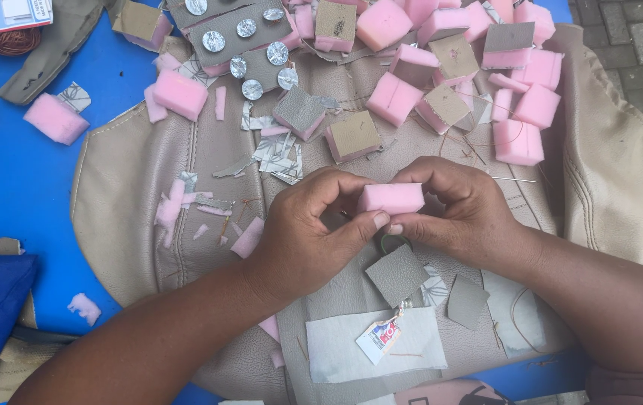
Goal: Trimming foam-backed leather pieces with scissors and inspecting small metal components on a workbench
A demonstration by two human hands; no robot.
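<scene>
Both hands pinch one pink foam block point(391, 197) between thumbs and fingers, held over a beige leather cover point(141, 172). My left hand point(308, 232) grips its left end and my right hand point(462, 214) its right end. A grey leather square point(397, 274) hangs just under the block, below my thumbs. Thin copper wire point(518, 319) loops lie beneath my right wrist.
Several pink foam blocks, some faced with grey or tan leather point(353, 135), lie across the top. A grey strip with round silver discs point(240, 37) sits at top centre. Foil scraps point(276, 154), a white leather piece point(336, 345) with a small label, blue sheet point(14, 180), paving at right.
</scene>
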